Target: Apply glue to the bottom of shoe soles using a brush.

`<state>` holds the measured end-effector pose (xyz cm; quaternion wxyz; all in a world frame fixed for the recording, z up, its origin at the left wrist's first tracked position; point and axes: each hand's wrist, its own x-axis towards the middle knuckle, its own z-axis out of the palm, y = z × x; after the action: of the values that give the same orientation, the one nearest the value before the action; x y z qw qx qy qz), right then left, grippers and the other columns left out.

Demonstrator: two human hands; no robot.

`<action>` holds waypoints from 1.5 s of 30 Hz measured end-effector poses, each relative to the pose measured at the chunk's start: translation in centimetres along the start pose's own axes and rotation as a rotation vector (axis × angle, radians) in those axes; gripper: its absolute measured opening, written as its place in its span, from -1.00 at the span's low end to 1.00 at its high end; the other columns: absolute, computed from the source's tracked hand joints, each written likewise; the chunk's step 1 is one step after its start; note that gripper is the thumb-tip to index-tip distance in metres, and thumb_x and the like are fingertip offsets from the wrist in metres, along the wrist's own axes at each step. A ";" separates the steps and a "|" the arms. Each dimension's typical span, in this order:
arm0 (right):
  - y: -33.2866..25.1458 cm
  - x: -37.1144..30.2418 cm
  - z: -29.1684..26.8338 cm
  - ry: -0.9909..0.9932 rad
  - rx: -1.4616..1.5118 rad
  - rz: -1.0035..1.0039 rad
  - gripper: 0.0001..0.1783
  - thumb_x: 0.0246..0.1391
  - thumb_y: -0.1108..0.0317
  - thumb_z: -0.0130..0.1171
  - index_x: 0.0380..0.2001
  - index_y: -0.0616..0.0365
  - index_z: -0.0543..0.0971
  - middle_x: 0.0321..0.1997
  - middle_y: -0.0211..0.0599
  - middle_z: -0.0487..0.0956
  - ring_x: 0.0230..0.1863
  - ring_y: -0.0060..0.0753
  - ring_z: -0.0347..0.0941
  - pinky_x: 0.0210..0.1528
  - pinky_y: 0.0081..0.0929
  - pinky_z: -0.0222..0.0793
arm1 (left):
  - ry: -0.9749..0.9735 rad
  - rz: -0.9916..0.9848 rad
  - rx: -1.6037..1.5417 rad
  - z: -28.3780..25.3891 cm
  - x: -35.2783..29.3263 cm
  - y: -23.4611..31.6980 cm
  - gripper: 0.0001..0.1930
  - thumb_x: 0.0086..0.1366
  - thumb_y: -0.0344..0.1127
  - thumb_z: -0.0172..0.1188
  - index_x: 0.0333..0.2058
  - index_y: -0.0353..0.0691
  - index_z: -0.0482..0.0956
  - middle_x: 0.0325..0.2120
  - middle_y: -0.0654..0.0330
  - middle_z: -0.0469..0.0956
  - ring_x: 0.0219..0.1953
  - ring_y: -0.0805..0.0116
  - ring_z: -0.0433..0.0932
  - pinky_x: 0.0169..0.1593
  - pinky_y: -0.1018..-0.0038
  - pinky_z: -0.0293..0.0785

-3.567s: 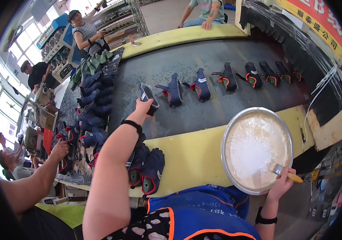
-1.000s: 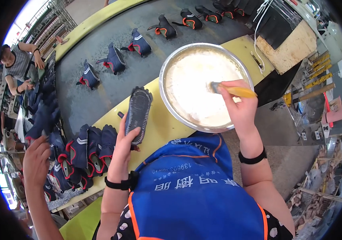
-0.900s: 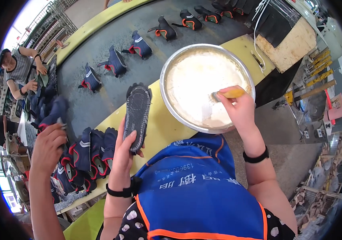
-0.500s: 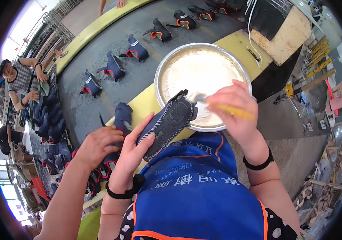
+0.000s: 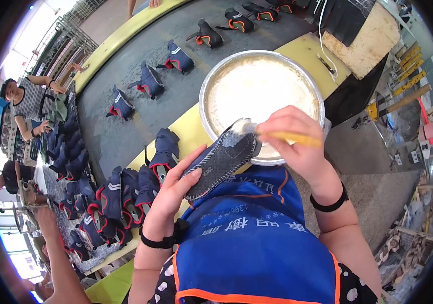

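Observation:
My left hand [image 5: 173, 190] is closed round a navy shoe upper, its dark stitched sole [image 5: 226, 155] turned up. In my right hand [image 5: 297, 134] is a brush [image 5: 292, 137] with a yellow handle, its bristles on one end of the sole. A wet whitish smear covers that end. Just beyond, a round metal basin [image 5: 202, 96] holds a thick cream-white substance. Beside my left hand an upright navy shoe upper [image 5: 166, 147] stands on the yellow table edge.
Several navy shoe uppers [image 5: 120, 195] are heaped at the left. More uppers [image 5: 178, 57] stand in a row on the dark belt [image 5: 110, 66]. Another person's bare arm [image 5: 62, 253] reaches in at lower left. A person in a striped shirt [image 5: 31, 104] handles pieces farther left.
The brush has moved onto the sole and left a whitish smear there. Another person's hand has drawn back from beside my left hand, leaving uppers at the table edge in view.

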<state>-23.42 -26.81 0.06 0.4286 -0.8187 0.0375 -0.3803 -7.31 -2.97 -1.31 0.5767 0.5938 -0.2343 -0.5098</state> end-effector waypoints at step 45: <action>1.5 1.5 2.4 0.398 -0.072 -0.088 -0.86 0.14 0.49 0.25 -0.47 0.20 0.50 -0.59 -0.43 0.43 -0.58 -0.69 0.33 -0.51 -0.64 0.19 | 0.067 0.306 0.224 -1.0 -0.4 -1.9 -0.31 0.31 -0.29 0.20 0.36 -0.31 0.16 0.21 0.00 0.37 0.25 0.27 0.36 0.31 0.38 0.21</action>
<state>-20.41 -26.67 -0.98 0.3660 -0.7431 0.0990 -0.5513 -7.16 -1.72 -3.11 0.5854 0.6283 -0.3577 -0.3669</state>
